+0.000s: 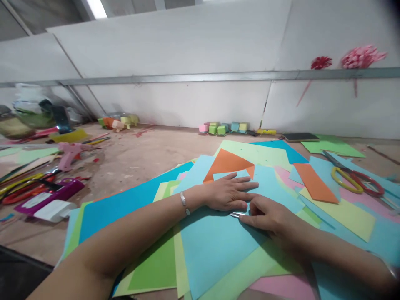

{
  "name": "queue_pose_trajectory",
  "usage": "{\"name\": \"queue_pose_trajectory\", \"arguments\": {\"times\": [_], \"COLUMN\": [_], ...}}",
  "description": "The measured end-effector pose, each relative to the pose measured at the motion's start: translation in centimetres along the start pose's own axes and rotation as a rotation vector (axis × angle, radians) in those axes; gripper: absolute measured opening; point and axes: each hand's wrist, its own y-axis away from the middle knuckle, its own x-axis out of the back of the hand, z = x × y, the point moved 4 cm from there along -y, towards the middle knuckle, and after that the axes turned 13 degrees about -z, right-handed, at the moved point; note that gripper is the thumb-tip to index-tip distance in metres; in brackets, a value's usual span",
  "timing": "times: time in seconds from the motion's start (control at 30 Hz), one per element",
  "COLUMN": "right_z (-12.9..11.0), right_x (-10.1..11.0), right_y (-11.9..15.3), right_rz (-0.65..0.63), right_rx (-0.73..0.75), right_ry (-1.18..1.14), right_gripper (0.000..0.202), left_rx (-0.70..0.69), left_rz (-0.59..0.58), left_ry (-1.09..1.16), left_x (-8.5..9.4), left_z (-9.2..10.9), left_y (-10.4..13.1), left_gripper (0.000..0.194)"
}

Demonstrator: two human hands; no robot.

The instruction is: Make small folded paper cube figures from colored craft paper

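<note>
My left hand point(229, 192) lies flat with fingers spread, pressing on a small light blue paper piece point(218, 175) on top of a larger light blue sheet point(218, 250). Just to its right, my right hand point(270, 214) is closed, thumb and index finger pinched on a slim silver tool point(235, 214). Only a short length of that tool shows, beside my left thumb, so its kind is unclear. The two hands nearly meet. Beyond them sits an orange paper piece point(226, 160) with a pointed top. Sheets in blue, green, yellow and pink spread underneath.
Scissors point(356, 173) with yellow and red handles rest at right, near an orange strip point(315, 183). At left are a pink glue gun point(70, 154) and a purple device point(53, 196). Small paper cubes point(221, 128) and a dark phone-like slab point(300, 137) lie by the wall.
</note>
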Motion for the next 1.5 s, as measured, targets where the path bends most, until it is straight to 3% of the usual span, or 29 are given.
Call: {"name": "queue_pose_trajectory", "arguments": {"times": [0.1,0.3,0.43,0.53,0.6,0.67,0.73,0.83,0.9,0.97,1.07,1.17,1.27,1.4,1.5], "right_z": [0.4,-0.8,-0.2,3.1,5.6,7.5,8.4,7.8,6.9,6.2,6.0,6.3,6.2,6.0,6.3], "right_x": [-0.1,-0.4,2.2,4.8,5.6,5.6,5.2,4.5,4.2,4.1,4.2,4.3,4.3,4.2,4.2], "right_y": [0.1,0.5,1.3,2.1,2.7,2.8,2.7,2.5,2.3,2.1,2.1,2.1,2.2,2.1,2.2], "right_rz": [-0.016,-0.011,0.252,0.576,0.712,0.727,0.711,0.692,0.664,0.636,0.611,0.606,0.610,0.597,0.635], "right_rx": [-0.031,0.137,0.188,-0.019,-0.196,-0.298,-0.331,-0.312,-0.276,-0.240,-0.230,-0.250,-0.259,-0.255,-0.260], "right_ry": [-0.058,-0.133,-0.152,-0.059,0.025,0.053,0.047,0.035,0.035,0.041,0.034,0.013,0.000,-0.011,-0.003], "right_gripper": [0.025,0.019,0.034,0.040,0.035,0.033,0.034,0.034,0.035,0.035,0.034,0.035,0.036,0.035,0.034], "left_rx": [-0.007,-0.018,-0.010,0.015,-0.028,-0.085,-0.032,0.344,0.624,0.765,0.746,0.666,0.644,0.663,0.631], "left_rz": [0.002,0.021,0.081,0.186,0.247,0.368,0.576,0.853,0.941,0.965,0.944,0.987,1.144,1.431,1.534], "left_ry": [-0.003,-0.009,-0.019,-0.012,0.036,0.107,0.151,0.160,0.250,0.476,0.628,0.708,0.749,0.736,0.770], "left_x": [0.1,0.2,-0.1,0.1,0.4,0.9,1.6,2.1,2.0,1.6,1.3,1.1,1.1,1.4,1.5], "left_z": [0.1,0.2,-0.2,0.0,0.6,1.1,0.6,-2.5,-5.2,-7.7,-9.6,-10.1,-10.4,-11.2,-11.7], "left_y": [0.0,0.3,0.1,0.0,-0.2,-0.3,0.0,1.2,2.5,3.5,4.0,4.1,4.6,6.3,6.8], "left_gripper": [0.053,0.052,0.053,0.060,0.059,0.052,0.045,0.039,0.048,0.060,0.060,0.038,0.025,0.027,0.029]}}
